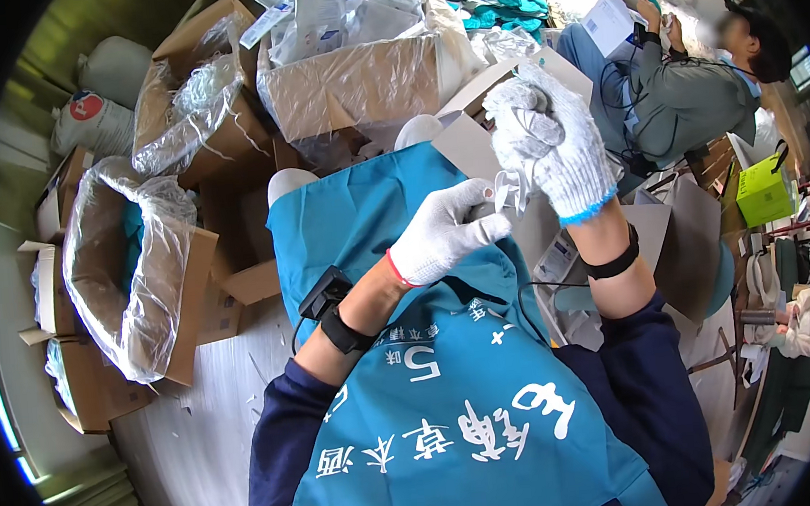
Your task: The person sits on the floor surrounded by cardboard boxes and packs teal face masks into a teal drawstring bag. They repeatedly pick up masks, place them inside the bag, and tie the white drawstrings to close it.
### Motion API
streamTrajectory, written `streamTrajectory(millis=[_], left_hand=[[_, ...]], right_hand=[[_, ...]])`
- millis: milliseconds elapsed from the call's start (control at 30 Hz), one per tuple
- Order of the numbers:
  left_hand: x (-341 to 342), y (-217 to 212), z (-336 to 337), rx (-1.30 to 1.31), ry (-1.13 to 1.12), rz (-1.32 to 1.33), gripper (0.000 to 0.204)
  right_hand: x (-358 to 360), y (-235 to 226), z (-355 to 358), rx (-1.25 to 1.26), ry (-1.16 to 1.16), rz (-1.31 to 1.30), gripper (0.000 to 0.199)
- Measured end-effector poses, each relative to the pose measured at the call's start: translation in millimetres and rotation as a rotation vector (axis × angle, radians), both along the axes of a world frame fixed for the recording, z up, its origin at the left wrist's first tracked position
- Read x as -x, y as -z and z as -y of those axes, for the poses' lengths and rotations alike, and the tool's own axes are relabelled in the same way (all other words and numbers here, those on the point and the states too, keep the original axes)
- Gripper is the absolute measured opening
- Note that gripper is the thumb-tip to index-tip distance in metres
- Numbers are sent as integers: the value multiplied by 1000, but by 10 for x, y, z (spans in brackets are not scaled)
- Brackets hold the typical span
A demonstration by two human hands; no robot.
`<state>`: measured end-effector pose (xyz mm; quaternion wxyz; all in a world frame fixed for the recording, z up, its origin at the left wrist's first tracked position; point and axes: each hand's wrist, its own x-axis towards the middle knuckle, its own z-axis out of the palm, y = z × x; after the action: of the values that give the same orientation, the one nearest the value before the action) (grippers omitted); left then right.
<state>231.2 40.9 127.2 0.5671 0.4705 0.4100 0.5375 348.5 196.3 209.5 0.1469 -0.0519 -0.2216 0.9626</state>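
My left hand (446,231), in a thin white glove with a red cuff edge, is held over my lap. Its thumb and forefinger close around the edge of a narrow, curled white strip (514,190). Beside it, my right hand (548,137) is raised higher, in a knitted white glove with a blue cuff edge. Its fingers curl in around some whitish material that blends with the glove, so I cannot make out what it is. The strip hangs between the two hands. Below them a teal apron (363,209) with white lettering covers my lap.
Ahead stands a large plastic-lined carton (349,91) full of clear packets. To the left is another lined carton (190,298) with teal items inside. Teal gloves (509,7) lie in a pile at the back. A co-worker (688,97) sits at the right, near a lime-green bag (763,189).
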Motion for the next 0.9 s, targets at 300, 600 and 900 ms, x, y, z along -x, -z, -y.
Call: streamTrajectory(millis=[300,600,900], left_hand=[[-3,-65,31,154,-90,341,30],[53,-41,-17,342,45,484,26],[15,-229,266,98,36,-430,31]], right_hand=[[86,234,22,-104,233,48,37],[140,246,176,-57,436,176,23],[-62,290,-184,-288,417,165,32]])
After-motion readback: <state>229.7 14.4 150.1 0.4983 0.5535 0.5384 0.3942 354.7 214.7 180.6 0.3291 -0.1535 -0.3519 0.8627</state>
